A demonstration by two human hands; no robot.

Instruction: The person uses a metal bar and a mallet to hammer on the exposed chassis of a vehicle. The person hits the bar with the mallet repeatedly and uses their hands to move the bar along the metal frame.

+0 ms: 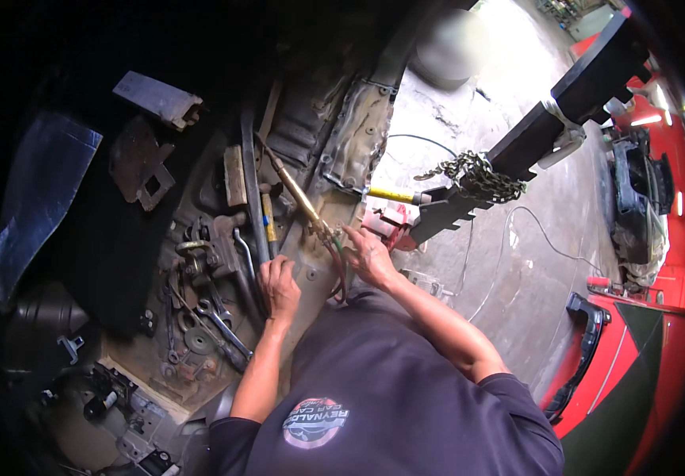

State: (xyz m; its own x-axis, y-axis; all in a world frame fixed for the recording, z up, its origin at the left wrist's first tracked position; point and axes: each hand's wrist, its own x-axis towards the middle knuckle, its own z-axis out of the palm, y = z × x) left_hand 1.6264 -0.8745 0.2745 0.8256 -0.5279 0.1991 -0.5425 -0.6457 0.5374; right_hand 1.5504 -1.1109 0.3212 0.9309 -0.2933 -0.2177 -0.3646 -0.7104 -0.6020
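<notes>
A brass gas torch (299, 191) slants across the worn metal floor panel, its tip toward the upper left. Red and green hoses (337, 262) run from its valve end. My right hand (368, 255) is at that end, index finger stretched out beside the valves and thumb apart, near the hoses. Left of it, my left hand (280, 284) has its fingers bent and closed by the lower part of a long dark bar (253, 186). Whatever is under those fingertips is hidden. A yellow-handled tool (268, 218) lies between the bar and the torch.
Wrenches (222, 324) and metal parts pile up on the left. A toothed black stand (509, 155) wrapped with a chain (477, 176) rises at the right, near a yellow cylinder (390, 194). Cables cross the concrete floor (509, 274). Red car panels (608, 357) stand far right.
</notes>
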